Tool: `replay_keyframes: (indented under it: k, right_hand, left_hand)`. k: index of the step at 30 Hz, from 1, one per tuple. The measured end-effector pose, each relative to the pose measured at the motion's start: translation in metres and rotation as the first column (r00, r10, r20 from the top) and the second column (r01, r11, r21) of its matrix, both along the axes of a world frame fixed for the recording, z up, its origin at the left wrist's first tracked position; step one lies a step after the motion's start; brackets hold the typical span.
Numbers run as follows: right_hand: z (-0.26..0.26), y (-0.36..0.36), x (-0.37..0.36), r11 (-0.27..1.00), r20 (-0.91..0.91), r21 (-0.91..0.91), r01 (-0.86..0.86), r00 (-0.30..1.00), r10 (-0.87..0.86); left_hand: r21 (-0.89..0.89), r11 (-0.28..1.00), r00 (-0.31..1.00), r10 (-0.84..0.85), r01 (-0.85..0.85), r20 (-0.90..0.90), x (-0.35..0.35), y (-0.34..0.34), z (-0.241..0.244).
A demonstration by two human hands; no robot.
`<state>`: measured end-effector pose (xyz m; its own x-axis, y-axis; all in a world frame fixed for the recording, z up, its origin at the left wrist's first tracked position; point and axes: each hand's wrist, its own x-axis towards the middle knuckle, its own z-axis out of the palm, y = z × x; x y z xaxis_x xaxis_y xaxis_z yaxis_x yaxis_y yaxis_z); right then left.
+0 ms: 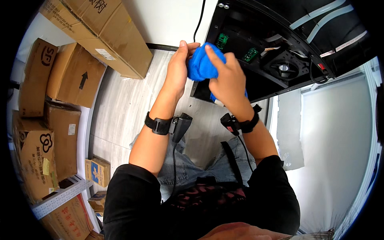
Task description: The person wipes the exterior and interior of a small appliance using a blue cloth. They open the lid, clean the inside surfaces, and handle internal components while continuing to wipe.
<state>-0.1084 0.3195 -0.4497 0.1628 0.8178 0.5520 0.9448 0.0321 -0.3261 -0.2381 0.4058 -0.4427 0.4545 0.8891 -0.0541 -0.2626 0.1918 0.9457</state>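
Observation:
A bright blue cloth [201, 64] is bunched between my two hands, in front of an open black cabinet [234, 55]. My right hand [228, 76] grips it, with the index finger stretched over its upper part. More blue fabric shows beneath that hand, beside a small white piece [219, 103] that I cannot identify. Against the cloth's left side rests my left hand [177, 67], thumb pointing up. Its other fingers go partly behind the fabric, so their grip is hidden. Each wrist wears a black strap with a small cabled device.
Green circuit boards [250, 55] and a black cooling fan [283, 68] sit inside the cabinet. A tall cardboard box [120, 45] stands left of my hands. Cardboard boxes [75, 75] fill a metal shelf [61, 192]. A black cable [199, 25] hangs by the wall.

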Motion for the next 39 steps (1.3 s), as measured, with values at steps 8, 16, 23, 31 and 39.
replay_keyframes:
  k: [8, 16, 23, 31, 39]
  right_hand:
    - [-0.018, -0.001, -0.002, 0.999, -0.025, 0.04, 0.014, 1.0, -0.013]
    - [-0.06, -0.023, 0.016, 0.987, -0.073, -0.135, 0.089, 0.992, -0.1]
    - [-0.012, -0.064, 0.041, 0.994, -0.244, 0.088, 0.072, 0.968, -0.049]
    - [0.03, -0.054, 0.049, 0.985, -0.143, 0.11, 0.131, 0.983, -0.115]
    - [0.038, -0.03, 0.046, 0.981, 0.036, 0.118, 0.153, 0.987, -0.158]
  left_hand:
    - [0.114, 0.993, 0.979, 0.01, 0.014, -0.204, -0.001, -0.008, 0.0]
    - [0.24, 0.959, 0.972, 0.186, -0.148, -0.143, 0.019, -0.012, -0.005]
    - [0.55, 0.833, 0.988, 0.129, -0.063, -0.081, 0.02, -0.009, -0.011]
    - [0.702, 0.691, 0.913, 0.157, 0.17, -0.376, 0.049, -0.019, 0.043]
    - [0.687, 0.663, 0.771, 0.258, 0.297, -0.582, 0.049, -0.01, 0.058]
